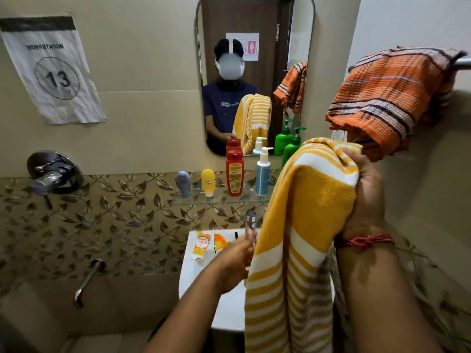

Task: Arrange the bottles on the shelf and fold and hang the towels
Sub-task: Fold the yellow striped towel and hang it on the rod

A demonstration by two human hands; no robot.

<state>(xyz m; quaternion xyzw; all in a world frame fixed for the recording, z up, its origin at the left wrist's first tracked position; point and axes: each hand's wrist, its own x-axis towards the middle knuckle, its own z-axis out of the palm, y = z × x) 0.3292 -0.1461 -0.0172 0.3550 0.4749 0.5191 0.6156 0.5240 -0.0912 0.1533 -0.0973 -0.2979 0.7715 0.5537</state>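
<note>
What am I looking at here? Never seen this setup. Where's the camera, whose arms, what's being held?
There is no machine: a person wears one wide-angle camera on the head, looking forward and down, so the arms are theirs; the mirror reflects them. The right hand grips the top of a yellow striped towel, which hangs down. The left hand reaches to the towel's edge; its grip is blurred. An orange striped towel is draped over the wall rail. On the glass shelf stand a grey tube, yellow tube, red bottle, white-blue pump bottle and green pump bottle.
</note>
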